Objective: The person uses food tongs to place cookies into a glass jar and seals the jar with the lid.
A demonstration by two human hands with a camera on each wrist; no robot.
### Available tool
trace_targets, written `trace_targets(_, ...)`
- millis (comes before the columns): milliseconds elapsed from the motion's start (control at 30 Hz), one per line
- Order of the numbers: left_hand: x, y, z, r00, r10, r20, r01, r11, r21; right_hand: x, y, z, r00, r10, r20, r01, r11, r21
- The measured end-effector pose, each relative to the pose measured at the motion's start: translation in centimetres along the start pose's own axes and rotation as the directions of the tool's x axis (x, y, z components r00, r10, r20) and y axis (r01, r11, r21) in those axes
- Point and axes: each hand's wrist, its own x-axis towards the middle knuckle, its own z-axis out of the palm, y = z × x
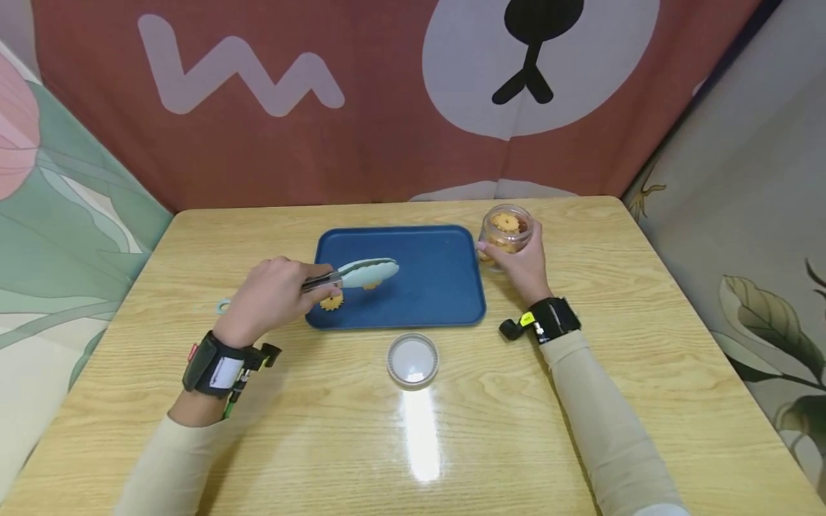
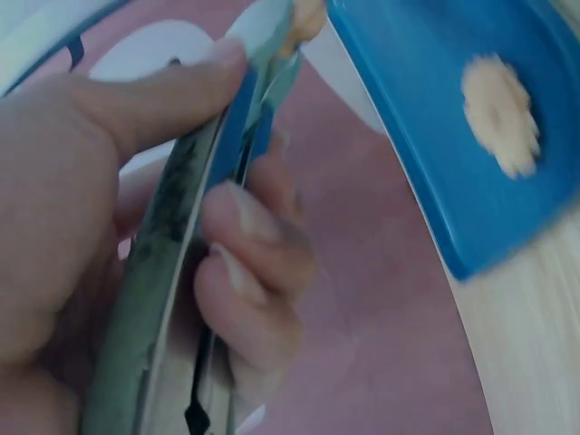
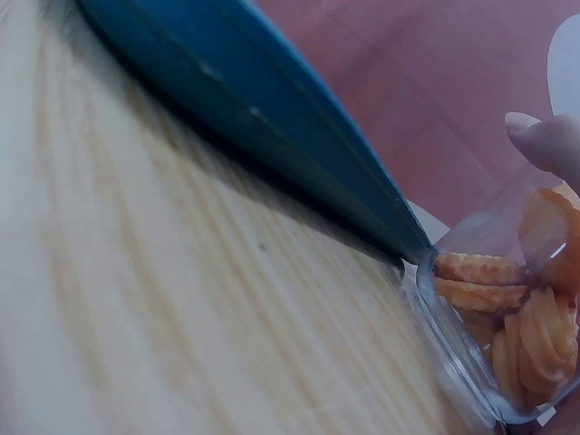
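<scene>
My left hand [image 1: 274, 290] grips a pair of tongs [image 1: 368, 272] with metal arms and pale mint tips over the left part of a blue tray [image 1: 432, 279]. At the tips, in the left wrist view, is a cookie [image 2: 310, 20], partly hidden by them. Another round, scalloped cookie [image 1: 332, 302] lies on the tray's near left corner, also visible in the left wrist view [image 2: 498, 116]. My right hand [image 1: 525, 265] holds a clear jar [image 1: 488, 240] upright beside the tray's right end. Several cookies [image 3: 535, 349] fill the lidless jar.
A round clear lid [image 1: 413, 360] lies on the wooden table [image 1: 323, 444] in front of the tray. Part of a small light-blue ring [image 1: 222, 306] shows beside my left wrist. A reddish-brown printed cloth [image 1: 374, 143] hangs behind the table's far edge.
</scene>
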Motion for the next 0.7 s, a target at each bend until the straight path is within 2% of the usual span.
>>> trace_targets(133, 1.7, 1.8, 0.3, 0.997, 0.041, -0.060, -0.044, 0.998, -0.036, 0.0, -0.1, 0.0, 1.000, 0.002, -0.002, -0.002, 1.000, 0.009)
trace_targets(367, 5.3, 5.2, -0.1, 0.982, 0.107, -0.157, -0.109, 0.994, -0.004, -0.1, -0.2, 0.2, 1.000, 0.003, -0.002, -0.003, 1.000, 0.003)
trace_targets(567, 8.6, 7.6, -0.4, 0.975, 0.134, -0.177, -0.139, 0.990, -0.020, 0.1, -0.3, 0.5, 1.000, -0.018, -0.014, 0.018, 1.000, 0.013)
trace_targets(700, 10.4, 9.1, -0.2, 0.977, 0.131, -0.171, -0.140, 0.989, -0.042, -0.4, -1.3, 0.7, 1.000, -0.015, -0.008, 0.015, 0.999, 0.036)
